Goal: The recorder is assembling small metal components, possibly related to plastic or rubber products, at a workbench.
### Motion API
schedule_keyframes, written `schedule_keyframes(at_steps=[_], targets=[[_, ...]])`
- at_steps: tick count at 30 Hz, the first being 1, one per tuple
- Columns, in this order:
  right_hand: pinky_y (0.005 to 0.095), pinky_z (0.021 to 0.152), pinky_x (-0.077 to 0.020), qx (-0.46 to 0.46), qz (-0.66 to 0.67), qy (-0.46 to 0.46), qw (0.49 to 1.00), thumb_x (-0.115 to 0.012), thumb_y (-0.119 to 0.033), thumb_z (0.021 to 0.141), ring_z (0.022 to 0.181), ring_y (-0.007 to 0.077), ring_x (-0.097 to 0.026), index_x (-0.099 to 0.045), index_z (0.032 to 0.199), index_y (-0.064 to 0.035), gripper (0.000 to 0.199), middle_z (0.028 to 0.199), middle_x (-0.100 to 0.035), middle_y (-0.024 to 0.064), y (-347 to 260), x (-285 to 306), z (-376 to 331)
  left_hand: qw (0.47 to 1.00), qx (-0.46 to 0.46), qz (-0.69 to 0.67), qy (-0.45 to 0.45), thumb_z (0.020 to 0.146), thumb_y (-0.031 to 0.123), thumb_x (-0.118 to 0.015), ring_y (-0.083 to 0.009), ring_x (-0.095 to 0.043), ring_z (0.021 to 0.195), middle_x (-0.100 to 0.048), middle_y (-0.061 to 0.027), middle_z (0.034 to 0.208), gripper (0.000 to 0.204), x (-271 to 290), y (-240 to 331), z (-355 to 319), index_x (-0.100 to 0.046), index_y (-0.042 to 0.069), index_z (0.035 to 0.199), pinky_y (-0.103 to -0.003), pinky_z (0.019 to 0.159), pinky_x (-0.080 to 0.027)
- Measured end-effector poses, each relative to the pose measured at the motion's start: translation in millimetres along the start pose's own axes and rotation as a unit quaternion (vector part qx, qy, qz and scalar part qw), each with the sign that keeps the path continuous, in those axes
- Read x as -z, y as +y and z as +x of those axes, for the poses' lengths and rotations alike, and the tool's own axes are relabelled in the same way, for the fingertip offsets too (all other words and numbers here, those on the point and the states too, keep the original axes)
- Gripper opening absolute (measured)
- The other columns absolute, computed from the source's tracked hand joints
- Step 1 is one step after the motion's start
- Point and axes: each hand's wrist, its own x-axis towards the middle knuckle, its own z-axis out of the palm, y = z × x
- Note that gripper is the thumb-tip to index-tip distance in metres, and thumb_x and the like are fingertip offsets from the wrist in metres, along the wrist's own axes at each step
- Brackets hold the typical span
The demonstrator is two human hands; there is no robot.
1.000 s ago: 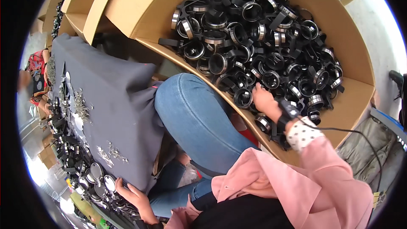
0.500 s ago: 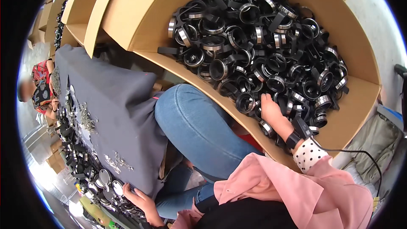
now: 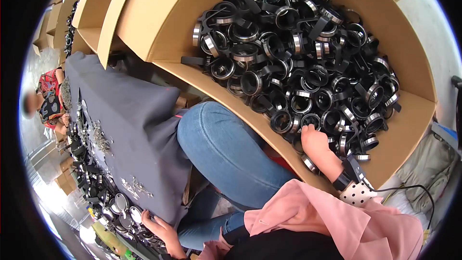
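A large cardboard box [image 3: 409, 115] holds a heap of black ring-shaped parts [image 3: 274, 48] with silver bands and short black arms. My right hand [image 3: 320, 147] reaches over the near wall into the heap. Its fingers curl closed at the rim of one ring [image 3: 310, 119], and their tips are partly hidden. At the lower left, my left hand [image 3: 161, 228] has its fingers closed at the edge of a round part with a pale face [image 3: 135, 214]. Similar round parts lie crowded beside it.
Grey cloth [image 3: 130, 101] covers a surface at my left, with metal scraps [image 3: 134, 187] on it. Black parts [image 3: 89, 175] line its far edge. Another person [image 3: 52, 98] sits beyond it. Open cardboard flaps [image 3: 110, 24] stand at the upper left. A cable [image 3: 409, 187] runs from my right wrist.
My right hand has shifted slightly right and down in the picture, and its fingers have curled in at a ring. The whole view has moved a little. My left hand stays by the round part.
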Motion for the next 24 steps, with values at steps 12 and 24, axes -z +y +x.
schedule_keyframes(at_steps=[12, 24], targets=[[0.0410, 0.065, -0.0520, 0.045, 0.026, -0.031, 0.998, -0.057, -0.012, 0.078, 0.071, 0.0263, -0.065, -0.060, 0.080, -0.0050, 0.008, 0.081, -0.060, 0.0097, 17, 8, -14, 1.000, 0.002, 0.012, 0.002, 0.093, 0.012, -0.040, -0.0349, -0.047, 0.111, -0.048, -0.0227, 0.119, 0.036, 0, -3, -1, -0.043, -0.009, 0.121, -0.041, 0.100, -0.034], [0.0392, 0.066, -0.0539, -0.043, -0.017, -0.103, 0.994, -0.060, -0.007, 0.074, 0.078, 0.0305, -0.066, -0.068, 0.079, -0.0042, 0.010, 0.086, -0.065, 0.0146, 59, 76, 32, 1.000, 0.010, -0.014, 0.013, 0.095, 0.019, -0.039, -0.0376, -0.044, 0.112, -0.045, -0.0243, 0.119, 0.035, -3, -2, 1, -0.043, -0.011, 0.114, -0.045, 0.100, -0.032]])
